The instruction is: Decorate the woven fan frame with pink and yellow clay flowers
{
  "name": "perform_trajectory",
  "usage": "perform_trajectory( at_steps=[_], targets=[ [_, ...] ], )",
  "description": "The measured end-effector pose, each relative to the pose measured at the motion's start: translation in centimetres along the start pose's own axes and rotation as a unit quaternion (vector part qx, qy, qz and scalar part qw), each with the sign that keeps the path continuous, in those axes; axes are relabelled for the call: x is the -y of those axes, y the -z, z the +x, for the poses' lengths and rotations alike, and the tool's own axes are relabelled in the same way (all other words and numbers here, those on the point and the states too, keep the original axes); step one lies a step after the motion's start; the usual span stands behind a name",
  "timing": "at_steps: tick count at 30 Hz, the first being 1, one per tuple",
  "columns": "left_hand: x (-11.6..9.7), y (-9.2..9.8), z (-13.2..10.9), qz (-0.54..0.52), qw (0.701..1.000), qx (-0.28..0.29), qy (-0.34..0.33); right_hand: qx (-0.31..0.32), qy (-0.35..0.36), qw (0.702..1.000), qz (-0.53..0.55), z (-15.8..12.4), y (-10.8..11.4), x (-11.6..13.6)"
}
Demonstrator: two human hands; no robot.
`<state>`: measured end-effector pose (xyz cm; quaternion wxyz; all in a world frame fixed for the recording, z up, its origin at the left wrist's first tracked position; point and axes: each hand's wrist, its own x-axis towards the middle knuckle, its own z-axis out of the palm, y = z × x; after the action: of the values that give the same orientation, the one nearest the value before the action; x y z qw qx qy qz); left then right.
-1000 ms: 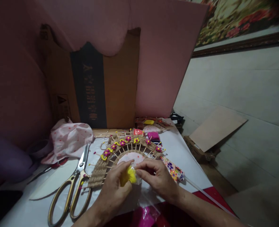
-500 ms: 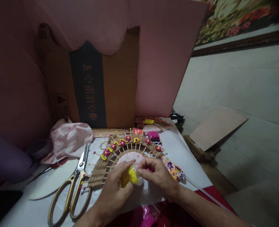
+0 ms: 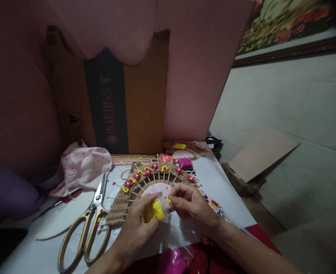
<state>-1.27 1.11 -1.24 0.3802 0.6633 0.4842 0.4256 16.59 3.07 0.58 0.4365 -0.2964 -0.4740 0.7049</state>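
Note:
My left hand point(image 3: 141, 222) is closed around a small clear bag of yellow modelling clay point(image 3: 156, 210), its opening turned to the right. Just beside it, my right hand point(image 3: 192, 205) pinches a little piece of yellow clay point(image 3: 168, 199) between thumb and forefinger. Behind both hands lies a fan-shaped woven twine piece point(image 3: 118, 207) with thin sticks radiating through it. Magenta and yellow clay flowers point(image 3: 147, 172) run along its arched band. The pale dotted centre of the fan point(image 3: 156, 188) is partly hidden by my hands.
Large scissors point(image 3: 89, 220) lie open at the left, near a dotted cloth point(image 3: 85, 167). A bag of magenta clay point(image 3: 177, 260) sits at the front edge. Behind stands a cardboard box point(image 3: 146, 95); a magenta block point(image 3: 185, 163) is beyond the fan.
My right hand has moved slightly right, away from the bag, with a bit of yellow clay now showing in its fingertips. My left hand still holds the bag in nearly the same place.

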Motion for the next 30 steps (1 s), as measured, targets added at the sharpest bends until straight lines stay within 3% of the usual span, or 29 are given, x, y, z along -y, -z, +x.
perform_trajectory(
  at_steps=[4, 9, 13, 21, 30],
  targets=[
    [-0.01, 0.06, 0.01, 0.012, 1.0, 0.007, 0.006, 0.024, -0.005, 1.0, -0.003, 0.01, -0.07, -0.25],
    [0.06, 0.15, 0.1, 0.002, 1.0, 0.016, 0.021, -0.016, 0.057, 0.993, -0.107, 0.04, -0.23, -0.08],
    [-0.29, 0.17, 0.16, -0.008, 1.0, 0.021, 0.018, -0.053, 0.118, 0.971, -0.203, -0.2, -0.3, 0.05],
    [-0.6, 0.12, 0.02, -0.026, 0.999, 0.019, 0.03, -0.098, 0.151, 0.93, -0.32, -0.49, -0.09, -0.4],
    [-0.44, 0.19, 0.01, 0.004, 0.999, 0.019, 0.034, -0.085, 0.174, 0.916, -0.352, -0.8, -0.3, -0.3]
  ],
)
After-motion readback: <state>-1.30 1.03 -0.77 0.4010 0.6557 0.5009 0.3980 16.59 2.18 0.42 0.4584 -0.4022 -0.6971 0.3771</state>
